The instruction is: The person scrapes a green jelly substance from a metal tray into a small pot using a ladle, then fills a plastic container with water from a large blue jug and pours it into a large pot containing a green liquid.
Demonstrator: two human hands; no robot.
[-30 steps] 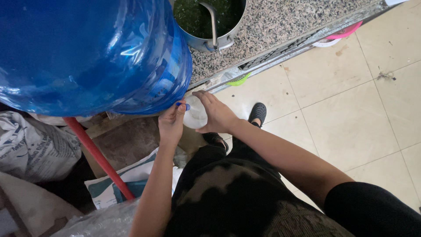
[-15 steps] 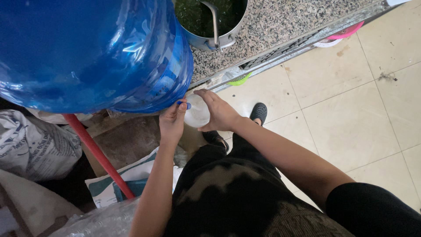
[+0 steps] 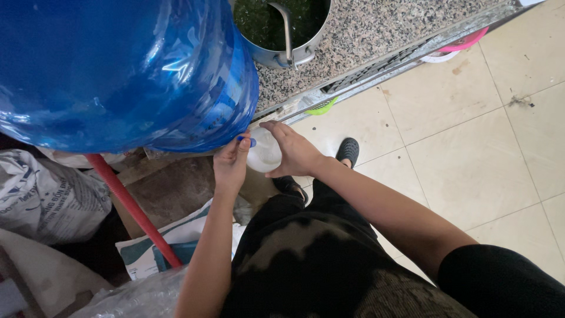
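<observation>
Both hands meet under the one big blue water jug [image 3: 118, 70]: the left hand [image 3: 231, 166] pinches a small blue tap [image 3: 247, 141] at the jug's lower edge, the right hand [image 3: 294, 154] grips a single clear cup [image 3: 263, 154] just beside that tap. Behind the jug — one steel pot [image 3: 282, 29] of green liquid on the speckled bench [image 3: 365, 35]. Below the jug lie two printed sacks — one grey [image 3: 41, 194], one white and teal [image 3: 159, 247] — beside a red pipe [image 3: 132, 209].

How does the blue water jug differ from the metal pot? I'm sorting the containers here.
The blue water jug is translucent plastic and far bigger; the metal pot is opaque grey steel. The jug looms beside the left hand; the pot sits on the speckled counter, holding dark green contents. Both are round.
</observation>
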